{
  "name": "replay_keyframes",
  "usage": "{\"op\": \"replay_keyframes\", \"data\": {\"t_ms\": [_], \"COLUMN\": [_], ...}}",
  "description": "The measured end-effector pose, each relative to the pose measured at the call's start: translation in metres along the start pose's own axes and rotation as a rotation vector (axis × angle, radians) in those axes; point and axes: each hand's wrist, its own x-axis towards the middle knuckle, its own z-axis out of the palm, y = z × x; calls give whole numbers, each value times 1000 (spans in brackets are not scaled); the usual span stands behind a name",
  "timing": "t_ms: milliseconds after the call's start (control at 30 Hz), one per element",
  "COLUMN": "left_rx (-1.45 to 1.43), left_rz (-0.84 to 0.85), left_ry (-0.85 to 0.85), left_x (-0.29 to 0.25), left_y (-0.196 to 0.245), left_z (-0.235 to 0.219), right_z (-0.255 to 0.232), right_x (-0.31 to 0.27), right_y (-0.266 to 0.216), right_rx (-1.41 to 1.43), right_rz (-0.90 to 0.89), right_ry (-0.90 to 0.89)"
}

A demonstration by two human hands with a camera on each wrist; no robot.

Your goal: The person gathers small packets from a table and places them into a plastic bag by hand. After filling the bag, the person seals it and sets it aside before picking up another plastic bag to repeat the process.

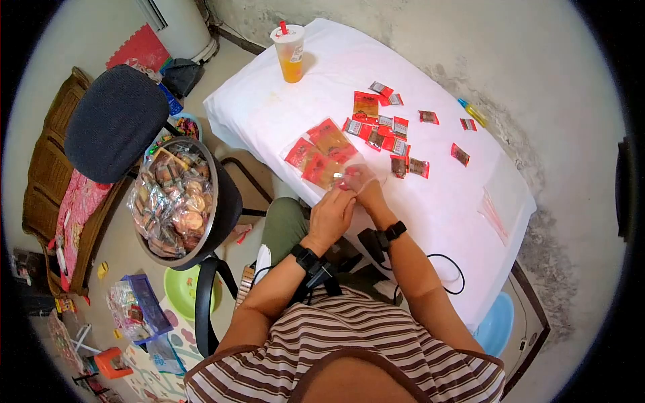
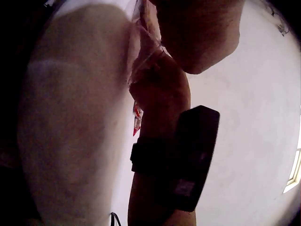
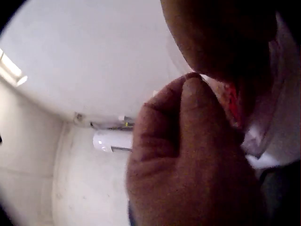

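Observation:
Both hands meet at a clear plastic bag point(image 1: 366, 178) over the near edge of the white-covered table. My left hand point(image 1: 332, 216) pinches its edge between thumb and fingertips, and the right wrist view shows this left hand point(image 3: 188, 141) close up. On the bag's other side my right hand point(image 1: 371, 195) holds it, its fingers partly hidden by the plastic. Something red shows at the bag in the right wrist view. Just beyond the hands lie flat red-edged packets point(image 1: 332, 140) with brown contents. Small red-and-brown sachets point(image 1: 400, 166) lie to their right.
A cup point(image 1: 291, 57) of orange drink with a red straw stands at the far left of the table. Clear bags point(image 1: 495, 208) with pink edges lie at the right. A large bowl point(image 1: 216, 195) of wrapped goods stands left, beside a chair point(image 1: 117, 124).

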Motion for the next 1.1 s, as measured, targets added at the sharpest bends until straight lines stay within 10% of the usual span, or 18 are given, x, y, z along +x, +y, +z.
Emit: {"op": "replay_keyframes", "data": {"t_ms": [167, 367, 433, 467, 533, 567, 833, 967, 1100], "left_rx": [-36, -67, -65, -51, -63, -65, -56, -107, -127], "left_rz": [-5, -10, -1, 1, 20, 10, -33, -57, -27], "left_ry": [-7, 20, 17, 16, 30, 42, -41, -90, -100], "left_x": [1, 3, 4, 5, 7, 6, 0, -2, -3], "left_y": [1, 3, 4, 3, 2, 0, -6, 1, -2], "left_z": [-2, -4, -7, -8, -7, -6, -9, -9, -4], "right_z": [6, 17, 44, 33, 4, -3, -116, -131, -108], "right_x": [6, 39, 58, 46, -2, -13, -42, 35, 110], "right_y": [-24, 14, 101, 77, -17, -31, -75, -46, -37], "right_rx": [558, 884, 431, 420, 1215, 1213, 223, -287, -792], "right_rz": [374, 457, -628, -627, 459, 452, 338, 112, -6], "right_ry": [16, -437, -584, -574, -233, -224, -450, 232, 300]}}
